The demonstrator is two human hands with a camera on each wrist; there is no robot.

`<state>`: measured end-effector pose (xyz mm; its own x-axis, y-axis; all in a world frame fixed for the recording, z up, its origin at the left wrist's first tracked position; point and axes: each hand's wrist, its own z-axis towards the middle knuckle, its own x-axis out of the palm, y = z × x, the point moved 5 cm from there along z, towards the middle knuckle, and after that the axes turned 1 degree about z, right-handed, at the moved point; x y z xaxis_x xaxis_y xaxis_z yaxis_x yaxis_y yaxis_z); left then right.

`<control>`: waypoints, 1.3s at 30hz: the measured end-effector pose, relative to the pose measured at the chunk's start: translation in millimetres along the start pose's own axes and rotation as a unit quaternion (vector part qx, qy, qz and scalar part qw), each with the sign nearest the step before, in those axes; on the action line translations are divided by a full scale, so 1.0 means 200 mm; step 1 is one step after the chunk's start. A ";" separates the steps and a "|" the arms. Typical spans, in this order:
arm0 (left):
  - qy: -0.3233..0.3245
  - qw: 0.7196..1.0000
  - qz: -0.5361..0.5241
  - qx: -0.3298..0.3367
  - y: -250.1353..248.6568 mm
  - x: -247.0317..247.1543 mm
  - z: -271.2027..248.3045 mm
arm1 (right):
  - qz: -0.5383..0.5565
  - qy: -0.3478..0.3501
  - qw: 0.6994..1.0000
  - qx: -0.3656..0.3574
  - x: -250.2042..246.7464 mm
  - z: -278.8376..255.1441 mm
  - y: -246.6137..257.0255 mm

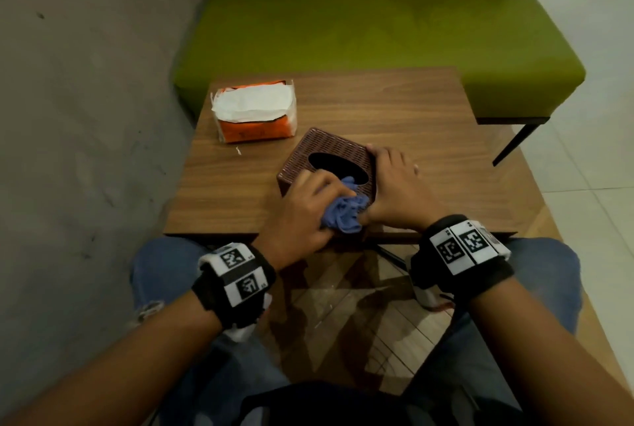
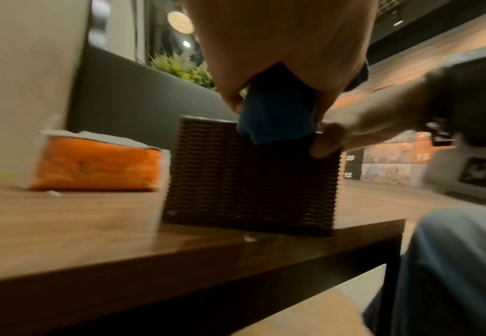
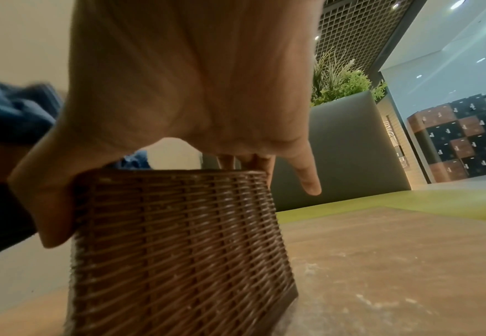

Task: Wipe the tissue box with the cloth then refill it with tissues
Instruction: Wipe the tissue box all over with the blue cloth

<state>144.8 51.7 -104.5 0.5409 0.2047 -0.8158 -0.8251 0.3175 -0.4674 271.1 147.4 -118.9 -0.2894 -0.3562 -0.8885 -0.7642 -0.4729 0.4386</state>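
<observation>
Left hand [image 1: 302, 216] presses cloth [image 1: 344, 209] (bunched) onto tissue box [image 1: 322, 147].

Bare forearms, black wristbands [image 1: 236, 279] with white coded marker tags, blue jeans [image 1: 161, 271]

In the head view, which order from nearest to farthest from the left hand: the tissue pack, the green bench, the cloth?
1. Cloth: gripped by the left hand, on the box.
2. Tissue pack: far-left on the table.
3. Green bench: beyond the table.
</observation>
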 end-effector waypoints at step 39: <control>-0.060 0.896 -0.320 -0.301 0.06 -0.14 0.21 | 0.370 -0.304 0.878 0.013 0.11 -0.18 0.07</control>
<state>127.1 87.7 -72.4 0.9188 0.2684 -0.2893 -0.2584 -0.1448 -0.9551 274.6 104.2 -126.7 -0.9603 -0.0583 -0.2728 -0.2477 -0.2715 0.9300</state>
